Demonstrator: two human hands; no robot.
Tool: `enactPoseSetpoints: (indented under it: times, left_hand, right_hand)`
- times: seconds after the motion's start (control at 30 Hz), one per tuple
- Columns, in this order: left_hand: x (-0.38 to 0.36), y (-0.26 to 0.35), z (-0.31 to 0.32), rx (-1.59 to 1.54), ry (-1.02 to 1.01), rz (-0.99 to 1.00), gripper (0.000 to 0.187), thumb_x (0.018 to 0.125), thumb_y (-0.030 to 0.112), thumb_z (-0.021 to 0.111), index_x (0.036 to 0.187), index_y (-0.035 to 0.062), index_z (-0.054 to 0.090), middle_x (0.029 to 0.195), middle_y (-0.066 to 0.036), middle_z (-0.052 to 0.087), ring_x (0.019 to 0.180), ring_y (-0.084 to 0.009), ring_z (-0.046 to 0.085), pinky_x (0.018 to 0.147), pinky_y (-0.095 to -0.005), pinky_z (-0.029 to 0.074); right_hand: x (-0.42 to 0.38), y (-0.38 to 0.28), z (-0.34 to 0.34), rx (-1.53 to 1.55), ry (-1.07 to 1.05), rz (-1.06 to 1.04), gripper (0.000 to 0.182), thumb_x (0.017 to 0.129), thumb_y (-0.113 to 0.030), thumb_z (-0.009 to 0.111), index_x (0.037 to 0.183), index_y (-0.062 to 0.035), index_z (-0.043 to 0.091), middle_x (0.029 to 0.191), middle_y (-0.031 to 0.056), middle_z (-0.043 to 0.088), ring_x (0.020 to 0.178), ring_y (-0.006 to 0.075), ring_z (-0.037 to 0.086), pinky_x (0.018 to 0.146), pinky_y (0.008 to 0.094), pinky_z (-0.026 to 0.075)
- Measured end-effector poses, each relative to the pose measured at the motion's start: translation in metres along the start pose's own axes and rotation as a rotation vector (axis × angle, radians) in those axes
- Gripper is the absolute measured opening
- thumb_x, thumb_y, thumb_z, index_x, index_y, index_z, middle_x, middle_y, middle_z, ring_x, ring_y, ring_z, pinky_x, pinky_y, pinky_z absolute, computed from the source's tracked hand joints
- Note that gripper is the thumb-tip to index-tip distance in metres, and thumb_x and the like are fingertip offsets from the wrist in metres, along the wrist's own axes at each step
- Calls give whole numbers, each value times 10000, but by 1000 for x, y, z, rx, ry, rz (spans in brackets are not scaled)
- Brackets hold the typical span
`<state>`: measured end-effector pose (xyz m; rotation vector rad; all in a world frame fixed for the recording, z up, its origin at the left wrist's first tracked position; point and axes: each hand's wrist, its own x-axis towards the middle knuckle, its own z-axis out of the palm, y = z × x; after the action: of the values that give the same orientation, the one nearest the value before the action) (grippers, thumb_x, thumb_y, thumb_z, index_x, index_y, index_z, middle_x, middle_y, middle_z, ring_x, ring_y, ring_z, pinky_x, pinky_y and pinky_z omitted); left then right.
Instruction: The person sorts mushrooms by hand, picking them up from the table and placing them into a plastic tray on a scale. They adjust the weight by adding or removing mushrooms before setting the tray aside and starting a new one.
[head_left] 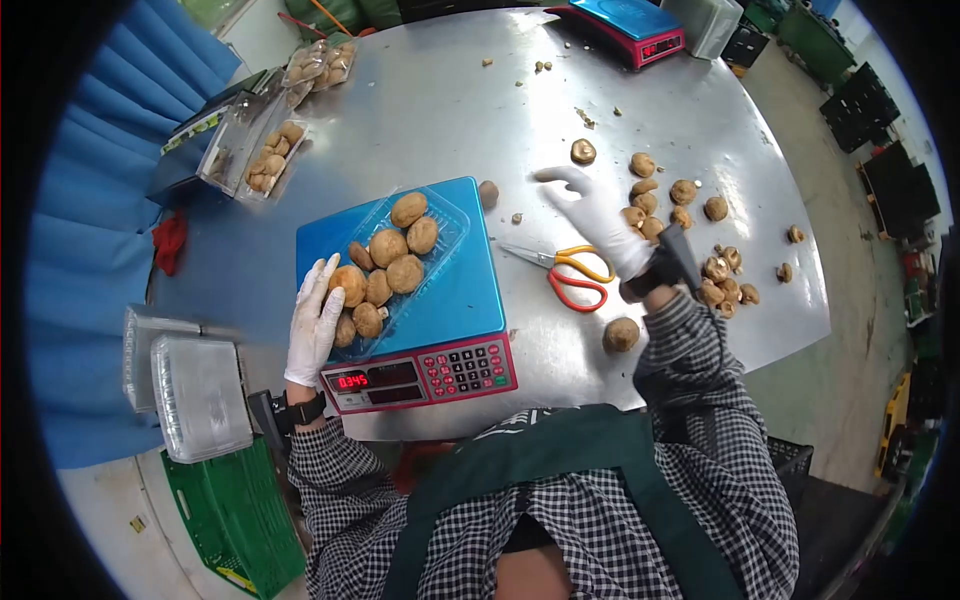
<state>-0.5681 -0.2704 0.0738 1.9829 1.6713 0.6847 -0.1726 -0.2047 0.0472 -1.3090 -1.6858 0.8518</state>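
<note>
My left hand (313, 325), in a white glove, is at the left side of a clear plastic tray (452, 212) filled with several brown mushrooms (388, 248). Its thumb and fingers close around the edge of one mushroom (348, 286) in that tray. The tray lies at a slant on the blue plate of a weighing scale (470, 300), whose red display reads 0.345. My right hand (592, 218), also gloved, is over the table with fingers stretched out and nothing visible in them. Just below it lie scissors (575, 275) with orange and red handles.
Loose mushrooms (684, 192) are scattered on the metal table (450, 110) at right. Filled trays (273, 160) stand at the far left; stacked clear trays (200, 395) are near a green crate (235, 515). A second scale (632, 30) stands at the back.
</note>
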Motion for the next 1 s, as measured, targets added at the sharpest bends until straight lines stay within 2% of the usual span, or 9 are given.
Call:
enactPoseSetpoints:
  times: [0.17, 0.27, 0.37, 0.47, 0.57, 0.67, 0.8, 0.97, 1.0]
  left_hand:
    - [-1, 6, -1, 5, 193, 13, 556, 945, 386, 560, 1382, 51, 474, 1429, -185, 438, 1352, -311, 383, 1119, -389, 280]
    - [-5, 39, -4, -49, 296, -55, 536, 933, 346, 599, 1357, 36, 493, 1388, -161, 475, 1323, -283, 414, 1110, -382, 297]
    - [-9, 65, -1, -10, 289, -37, 477, 911, 261, 638, 1307, 18, 527, 1361, -147, 500, 1298, -272, 441, 1098, -372, 315]
    - [-17, 95, 8, 36, 288, -54, 441, 884, 228, 662, 1266, 29, 566, 1346, -161, 513, 1274, -279, 471, 1082, -382, 342]
    - [-26, 107, 23, -6, 314, -49, 370, 854, 141, 680, 1201, 34, 613, 1330, -163, 528, 1248, -283, 498, 1057, -385, 379]
    - [-25, 121, 37, -33, 353, -39, 384, 803, 65, 707, 1177, 37, 623, 1283, -141, 569, 1226, -281, 520, 1054, -381, 389]
    - [1, 156, 61, -115, 298, 59, 438, 790, 93, 714, 1209, 44, 599, 1228, -141, 597, 1158, -291, 562, 1005, -370, 425]
    - [33, 186, 85, -198, 188, 182, 573, 787, 290, 753, 1265, 51, 547, 1207, -159, 593, 1118, -310, 574, 967, -379, 444]
    - [36, 194, 86, -136, 202, 263, 574, 780, 225, 772, 1275, 42, 548, 1176, -108, 587, 1099, -226, 569, 959, -333, 439]
  right_hand:
    - [-1, 34, -26, -130, 33, 214, 320, 908, -206, 585, 1176, -38, 635, 1143, 131, 658, 1071, 222, 609, 916, 330, 485]
    - [28, 68, 12, -284, -57, -96, 421, 871, -222, 644, 1245, -43, 568, 1164, 164, 615, 1053, 292, 605, 923, 369, 483]
    - [51, 71, 52, -434, -98, -101, 602, 809, -245, 703, 1336, -78, 466, 1176, 193, 573, 1057, 347, 579, 911, 411, 479]
    - [65, 75, 70, -506, -239, -93, 530, 795, -277, 705, 1238, -49, 524, 1152, 190, 582, 1037, 342, 594, 887, 426, 490]
    - [76, 80, 71, -319, -220, -53, 313, 790, -262, 689, 987, -25, 631, 965, 199, 653, 934, 387, 620, 832, 438, 499]
    - [66, 52, 41, 233, -280, 228, 394, 857, -350, 674, 1072, -21, 645, 889, 58, 650, 804, 154, 605, 732, 303, 486]
    - [44, 39, 16, 1056, -542, 340, 377, 973, -296, 549, 1193, 8, 591, 992, 29, 645, 861, 81, 561, 771, 240, 453]
    - [1, -7, -15, 1339, -727, 264, 427, 976, -311, 552, 1253, 15, 554, 1086, 52, 645, 907, 104, 583, 800, 255, 465]
    - [-7, -14, -17, 1333, -727, 264, 427, 976, -311, 552, 1253, 15, 554, 1086, 52, 645, 907, 104, 583, 800, 255, 465]
